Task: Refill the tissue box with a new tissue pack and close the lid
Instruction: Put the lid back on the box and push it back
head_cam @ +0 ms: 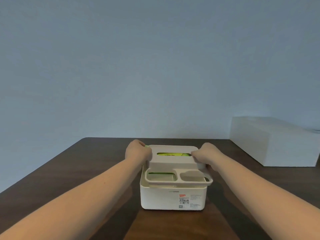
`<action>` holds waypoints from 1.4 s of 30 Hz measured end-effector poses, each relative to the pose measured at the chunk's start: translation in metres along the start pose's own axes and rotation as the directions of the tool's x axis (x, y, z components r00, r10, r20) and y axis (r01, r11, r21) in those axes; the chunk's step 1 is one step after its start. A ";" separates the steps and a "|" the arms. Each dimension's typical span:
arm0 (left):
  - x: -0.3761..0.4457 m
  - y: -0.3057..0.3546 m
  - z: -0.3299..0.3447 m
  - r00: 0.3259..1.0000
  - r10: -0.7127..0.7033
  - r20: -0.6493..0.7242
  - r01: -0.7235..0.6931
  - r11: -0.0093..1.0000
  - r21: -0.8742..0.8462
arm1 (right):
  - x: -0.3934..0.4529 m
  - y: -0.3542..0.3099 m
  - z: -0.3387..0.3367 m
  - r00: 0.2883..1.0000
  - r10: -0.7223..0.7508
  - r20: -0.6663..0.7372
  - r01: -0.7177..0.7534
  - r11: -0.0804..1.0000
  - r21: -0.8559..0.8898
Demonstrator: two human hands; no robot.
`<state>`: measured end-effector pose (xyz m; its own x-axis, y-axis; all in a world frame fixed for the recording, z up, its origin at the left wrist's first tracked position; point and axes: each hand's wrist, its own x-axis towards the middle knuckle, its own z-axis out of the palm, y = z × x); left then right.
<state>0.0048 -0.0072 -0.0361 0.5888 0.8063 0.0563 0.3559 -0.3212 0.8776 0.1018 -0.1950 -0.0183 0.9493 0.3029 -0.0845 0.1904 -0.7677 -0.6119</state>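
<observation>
Both hands grip the ends of a cream-white plastic lid (173, 159) with a long dispensing slot and two open side compartments. Left hand (137, 152) is closed around the lid's left end, its fingers curled over the far corner, where a sliver of green shows just beside the knuckles. Right hand (207, 155) is closed on the lid's right end, thumb on top near the slot and the other fingers wrapped down the side.

That lid sits on a cream-white rectangular plastic tissue box (173, 198), but not seated flush: its front compartment tray rides a little above the box's rim, and the lip on the right sticks out past the box wall. Through the slot a green and yellow tissue pack (174, 154) is visible inside the box; a thin strip of green also shows at the back of the left compartment. A printed label with a red patch (183, 200) is stuck to the near face of the box.

Box and lid stand near the middle of a dark brown wooden table (69, 170). Well apart, at the far right of the table, lies a large plain white rectangular block (277, 142). Behind everything is a bare grey-blue wall (155, 66).
</observation>
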 end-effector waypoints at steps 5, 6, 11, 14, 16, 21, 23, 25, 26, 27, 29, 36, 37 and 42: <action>0.001 -0.013 -0.003 0.999 0.037 0.022 -0.038 0.997 0.067 | 0.003 0.002 0.008 0.999 -0.010 -0.044 0.007 0.998 -0.061; 0.002 -0.015 -0.002 0.998 0.051 0.026 -0.053 0.996 0.078 | 0.003 0.002 0.009 0.999 -0.009 -0.045 0.006 0.997 -0.075; 0.006 -0.018 0.004 0.997 0.069 0.035 -0.072 0.992 0.101 | 0.003 0.003 0.011 1.000 0.002 -0.023 -0.005 0.991 -0.136; 0.010 -0.022 0.005 0.997 0.055 0.046 -0.060 0.993 0.104 | 0.005 0.003 0.018 0.999 -0.040 -0.009 0.037 0.976 -0.215; 0.010 -0.023 0.004 0.997 0.055 0.046 -0.059 0.994 0.095 | 0.006 0.004 0.025 0.996 -0.084 -0.034 0.071 0.958 -0.276; 0.013 -0.023 0.007 0.997 0.058 0.058 -0.063 0.994 0.094 | 0.006 0.002 0.029 0.989 -0.147 -0.006 0.131 0.900 -0.415; 0.019 -0.022 0.009 0.995 0.077 0.070 -0.086 0.988 0.129 | 0.011 0.004 0.032 0.987 -0.162 -0.001 0.145 0.886 -0.441; 0.024 -0.021 0.009 0.991 0.099 0.090 -0.113 0.979 0.172 | 0.013 0.004 0.035 0.985 -0.168 -0.028 0.142 0.901 -0.410; 0.026 -0.020 0.010 0.989 0.110 0.098 -0.127 0.973 0.194 | 0.014 0.004 0.036 0.986 -0.158 -0.050 0.127 0.915 -0.382; 0.028 -0.019 0.010 0.988 0.119 0.100 -0.138 0.967 0.212 | 0.013 0.004 0.037 0.987 -0.149 -0.063 0.117 0.928 -0.355; 0.027 -0.016 0.011 0.989 0.123 0.086 -0.140 0.961 0.239 | 0.013 0.006 0.037 0.987 -0.141 -0.081 0.109 0.945 -0.309; 0.003 -0.036 0.000 0.984 0.090 0.154 -0.104 0.991 0.084 | 0.000 0.022 0.030 0.990 -0.135 -0.050 0.135 0.991 -0.002; -0.002 -0.040 -0.004 0.977 0.100 0.189 -0.109 0.993 0.036 | -0.004 0.026 0.028 0.990 -0.141 -0.032 0.142 0.989 0.047; -0.030 -0.059 -0.021 0.937 0.110 0.331 -0.049 0.981 -0.187 | -0.028 0.046 0.018 0.989 -0.123 0.080 0.089 0.936 0.340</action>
<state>-0.0487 -0.0019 -0.0794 0.8310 0.5562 -0.0086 0.1847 -0.2612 0.9474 0.0796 -0.2281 -0.0581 0.8956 0.4392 -0.0708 0.1780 -0.4997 -0.8477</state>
